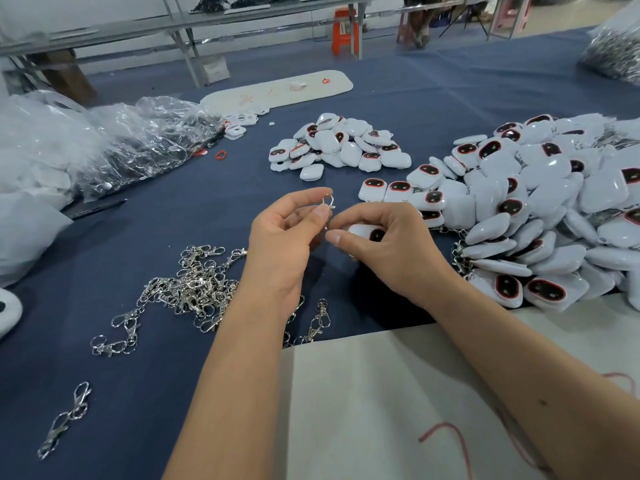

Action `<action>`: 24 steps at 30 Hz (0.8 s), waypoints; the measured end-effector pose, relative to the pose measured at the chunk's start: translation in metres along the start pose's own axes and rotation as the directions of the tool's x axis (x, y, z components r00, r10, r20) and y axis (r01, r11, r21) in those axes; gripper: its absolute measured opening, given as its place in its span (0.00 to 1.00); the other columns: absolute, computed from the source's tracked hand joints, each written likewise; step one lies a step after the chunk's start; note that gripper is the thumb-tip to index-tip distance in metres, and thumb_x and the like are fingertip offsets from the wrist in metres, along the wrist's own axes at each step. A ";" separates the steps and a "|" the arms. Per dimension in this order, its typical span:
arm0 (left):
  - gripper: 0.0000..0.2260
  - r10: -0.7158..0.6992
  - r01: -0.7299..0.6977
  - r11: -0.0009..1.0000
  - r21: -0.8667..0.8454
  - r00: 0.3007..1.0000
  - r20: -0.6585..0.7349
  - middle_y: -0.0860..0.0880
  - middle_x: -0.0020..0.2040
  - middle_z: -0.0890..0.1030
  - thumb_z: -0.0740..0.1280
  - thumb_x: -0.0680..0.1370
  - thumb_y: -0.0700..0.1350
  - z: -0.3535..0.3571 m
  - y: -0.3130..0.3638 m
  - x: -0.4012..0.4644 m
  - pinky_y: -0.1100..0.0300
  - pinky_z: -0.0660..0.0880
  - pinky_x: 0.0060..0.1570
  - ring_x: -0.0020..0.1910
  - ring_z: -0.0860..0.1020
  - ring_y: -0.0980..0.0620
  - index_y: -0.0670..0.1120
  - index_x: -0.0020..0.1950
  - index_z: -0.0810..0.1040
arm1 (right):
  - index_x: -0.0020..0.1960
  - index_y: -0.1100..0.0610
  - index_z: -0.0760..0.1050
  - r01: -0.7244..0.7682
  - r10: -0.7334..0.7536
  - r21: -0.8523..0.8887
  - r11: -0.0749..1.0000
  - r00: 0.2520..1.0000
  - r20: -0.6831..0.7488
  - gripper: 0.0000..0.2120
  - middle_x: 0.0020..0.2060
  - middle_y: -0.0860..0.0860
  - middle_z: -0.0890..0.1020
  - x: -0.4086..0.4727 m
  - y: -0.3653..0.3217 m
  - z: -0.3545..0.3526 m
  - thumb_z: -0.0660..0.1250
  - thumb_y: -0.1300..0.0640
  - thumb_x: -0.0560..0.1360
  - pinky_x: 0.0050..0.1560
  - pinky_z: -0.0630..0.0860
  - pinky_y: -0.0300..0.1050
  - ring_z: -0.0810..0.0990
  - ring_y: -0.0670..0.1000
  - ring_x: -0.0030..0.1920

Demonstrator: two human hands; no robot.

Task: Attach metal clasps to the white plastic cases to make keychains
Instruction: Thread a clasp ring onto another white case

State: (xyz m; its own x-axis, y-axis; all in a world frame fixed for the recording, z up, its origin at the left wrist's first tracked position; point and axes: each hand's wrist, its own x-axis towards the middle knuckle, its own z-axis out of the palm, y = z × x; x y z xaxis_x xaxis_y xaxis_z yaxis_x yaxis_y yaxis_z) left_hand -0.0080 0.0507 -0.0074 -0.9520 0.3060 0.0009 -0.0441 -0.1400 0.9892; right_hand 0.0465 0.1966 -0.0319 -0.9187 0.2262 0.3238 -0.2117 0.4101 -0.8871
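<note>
clasp meets case, just above the blue cloth

the left hand (pixel 282 233) pinches a metal clasp (pixel 327 206) between thumb and forefinger, the hook end standing up past the fingertips and the lower end hanging toward the other hand. the right hand (pixel 384 239) curls round a white plastic case (pixel 367 233), its dark red-rimmed window peeping out between the fingers, with the thumb and forefinger closed at the spot where the clasp's lower end arrives. whether that end has already caught the case cannot be told; the join is hidden behind the fingertips.

the step in hand looks like the hooking-on itself. to do it well, the right hand should hold the case still with its loop corner turned toward the left fingertips, while the left hand steers only the clasp's small end, keeping the pinch high so the lower part swings free. a short tug afterward would prove the join.

below the left wrist lies the heap of loose clasps (pixel 194 289), near enough to reach for the next. beyond the right fingers, the big pile of cases (pixel 554 216) spreads out to that side, some with chains showing beneath, and a smaller pile of cases (pixel 341 147) sits farther off past both sets of fingertips.
</note>
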 end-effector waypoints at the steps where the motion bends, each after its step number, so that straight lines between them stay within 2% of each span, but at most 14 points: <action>1: 0.10 -0.008 0.008 1.000 -0.022 1.000 0.005 0.50 0.39 0.83 0.68 0.81 0.34 0.001 0.000 0.000 0.58 0.75 0.48 0.41 0.80 0.55 0.48 0.52 0.85 | 0.47 0.51 0.86 0.001 -0.001 0.008 1.000 1.000 -0.008 0.02 0.38 0.40 0.85 0.000 0.000 0.000 0.78 0.54 0.75 0.47 0.77 0.43 0.81 0.42 0.39; 3: 0.09 -0.020 0.020 0.999 -0.035 1.000 0.004 0.49 0.38 0.83 0.68 0.81 0.34 0.003 -0.001 -0.001 0.59 0.76 0.47 0.39 0.80 0.55 0.46 0.50 0.84 | 0.48 0.51 0.86 0.004 -0.003 0.011 1.000 0.999 -0.032 0.04 0.38 0.41 0.85 0.000 0.000 0.001 0.78 0.53 0.75 0.48 0.77 0.43 0.81 0.42 0.40; 7: 0.05 -0.049 0.048 0.996 -0.073 0.999 -0.020 0.47 0.38 0.83 0.68 0.80 0.33 0.007 -0.002 -0.002 0.60 0.80 0.45 0.39 0.82 0.52 0.42 0.47 0.81 | 0.47 0.51 0.86 -0.013 0.013 0.001 1.000 0.996 -0.091 0.03 0.41 0.44 0.87 0.000 0.001 0.001 0.79 0.54 0.74 0.50 0.80 0.48 0.84 0.50 0.43; 12: 0.03 -0.079 0.072 0.984 -0.164 0.996 -0.039 0.44 0.41 0.86 0.68 0.79 0.31 0.007 0.000 -0.002 0.56 0.84 0.51 0.44 0.85 0.49 0.37 0.46 0.79 | 0.48 0.50 0.87 -0.008 0.007 -0.010 1.000 0.992 -0.125 0.02 0.42 0.41 0.87 0.001 0.003 0.000 0.76 0.56 0.76 0.49 0.77 0.38 0.84 0.42 0.45; 14: 0.04 -0.086 0.078 0.984 -0.159 0.995 -0.043 0.43 0.43 0.86 0.69 0.79 0.31 0.007 0.001 -0.002 0.57 0.83 0.51 0.44 0.85 0.49 0.37 0.45 0.80 | 0.46 0.50 0.87 -0.012 0.014 0.009 1.000 0.988 -0.152 0.03 0.40 0.40 0.86 0.002 0.005 0.000 0.76 0.57 0.77 0.46 0.76 0.37 0.83 0.40 0.42; 16: 0.04 -0.074 0.068 0.993 -0.094 0.995 -0.066 0.43 0.43 0.86 0.70 0.78 0.31 0.006 0.001 -0.003 0.58 0.83 0.51 0.44 0.85 0.50 0.38 0.45 0.80 | 0.44 0.49 0.86 -0.033 0.037 0.027 0.999 0.981 -0.190 0.04 0.37 0.40 0.85 0.003 0.007 -0.001 0.75 0.56 0.77 0.39 0.76 0.43 0.78 0.41 0.35; 17: 0.05 -0.064 0.060 0.997 -0.056 0.995 -0.081 0.43 0.41 0.86 0.71 0.77 0.31 0.006 0.000 -0.003 0.58 0.83 0.51 0.43 0.85 0.50 0.39 0.44 0.81 | 0.43 0.49 0.86 -0.050 0.058 0.042 0.998 0.976 -0.208 0.05 0.36 0.42 0.85 0.004 0.007 -0.001 0.75 0.56 0.77 0.39 0.77 0.49 0.76 0.43 0.33; 19: 0.05 -0.045 0.048 0.999 0.021 0.992 -0.118 0.44 0.39 0.85 0.72 0.76 0.32 0.004 -0.001 -0.002 0.55 0.83 0.51 0.42 0.84 0.49 0.41 0.43 0.82 | 0.44 0.49 0.86 -0.081 0.098 0.080 0.993 0.968 -0.229 0.04 0.37 0.46 0.86 0.005 0.008 -0.001 0.75 0.56 0.77 0.41 0.80 0.52 0.76 0.45 0.34; 21: 0.05 0.027 0.001 0.984 0.177 0.987 -0.159 0.43 0.38 0.85 0.74 0.75 0.35 0.003 -0.004 -0.001 0.52 0.82 0.49 0.41 0.83 0.49 0.42 0.42 0.82 | 0.44 0.50 0.86 -0.097 0.117 0.090 0.991 0.963 -0.244 0.04 0.39 0.47 0.87 0.005 0.008 -0.001 0.75 0.58 0.77 0.42 0.81 0.48 0.78 0.43 0.34; 24: 0.05 0.234 -0.162 0.879 0.447 0.966 -0.110 0.51 0.39 0.85 0.74 0.74 0.36 0.003 -0.007 0.000 0.63 0.77 0.43 0.39 0.81 0.56 0.45 0.43 0.83 | 0.45 0.52 0.87 -0.091 0.098 0.037 0.995 0.961 -0.260 0.04 0.37 0.42 0.86 0.005 0.008 -0.001 0.75 0.59 0.77 0.41 0.76 0.36 0.78 0.38 0.33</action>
State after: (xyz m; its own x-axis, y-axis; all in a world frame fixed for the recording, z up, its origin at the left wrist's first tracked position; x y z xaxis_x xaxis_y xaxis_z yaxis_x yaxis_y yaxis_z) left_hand -0.0065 0.0542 -0.0136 -0.9632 0.1590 0.2166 0.2514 0.2485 0.9354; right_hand 0.0404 0.2015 -0.0372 -0.8163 0.4874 0.3101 -0.1392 0.3550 -0.9244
